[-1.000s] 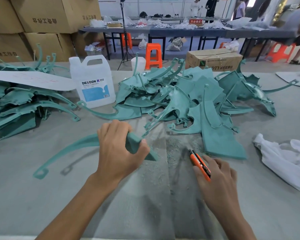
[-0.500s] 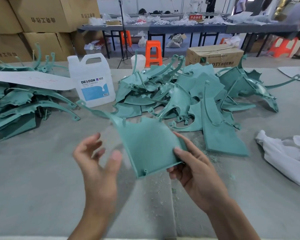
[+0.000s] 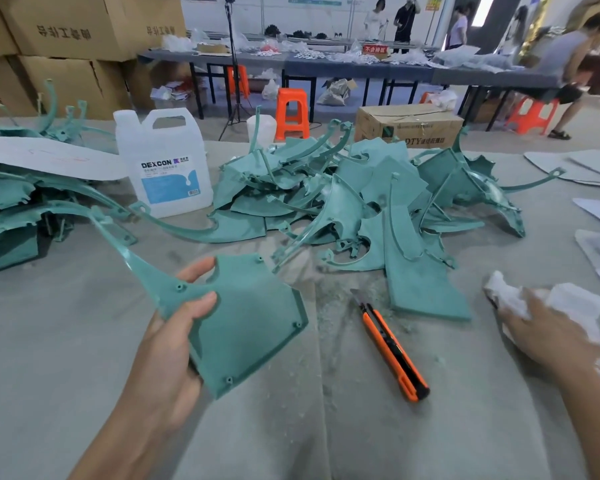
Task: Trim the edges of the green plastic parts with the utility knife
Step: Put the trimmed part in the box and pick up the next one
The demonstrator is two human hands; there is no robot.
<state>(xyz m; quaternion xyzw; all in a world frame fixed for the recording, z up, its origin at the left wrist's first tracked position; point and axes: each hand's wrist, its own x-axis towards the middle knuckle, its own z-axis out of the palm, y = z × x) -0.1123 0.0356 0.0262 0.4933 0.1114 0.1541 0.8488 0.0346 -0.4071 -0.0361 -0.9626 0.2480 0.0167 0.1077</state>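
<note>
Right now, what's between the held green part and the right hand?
The utility knife lies flat on the table among shavings, seen in the head view.

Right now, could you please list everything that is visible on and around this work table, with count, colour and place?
held green part: one, green, lifted above the table, near left
utility knife: one, orange and black, lying on the table right of that part, untouched
loose green parts: two piles, green, table centre and far left
jug: one, white with blue label, between the piles
white cloth: one, white, table's right side
cardboard boxes: several, brown, far left behind
stools: several, orange, floor behind the table
left hand: grips the held green part
right hand: on the white cloth, grip unclear
</note>
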